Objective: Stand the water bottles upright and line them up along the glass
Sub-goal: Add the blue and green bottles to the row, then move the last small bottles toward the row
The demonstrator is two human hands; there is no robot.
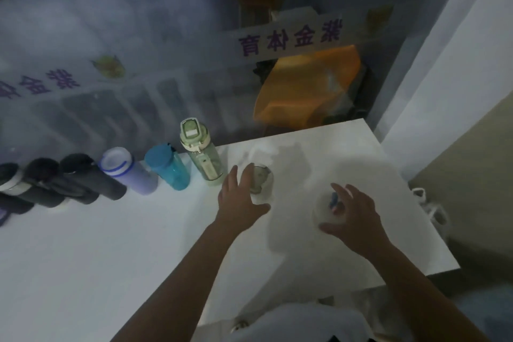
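Observation:
A row of upright bottles stands along the glass [172, 44]: three black bottles [83, 178] at the left, then a lavender bottle [127, 172], a teal bottle [168, 166] and a green flip-lid bottle [201, 153]. Right of the green one stands a pale clear bottle [262, 182]. My left hand [238, 200] wraps it, fingers on its left side and thumb on the near side. Further right and nearer me, my right hand [352, 216] curls round a blurred white bottle [326, 211] that has a blue and red part on top.
The white table [111, 244] ends at its right edge near a grey wall [458, 64]. Behind the glass sit an orange bag [308, 86] and purple lettering. A white object lies on the floor at the right [429, 207].

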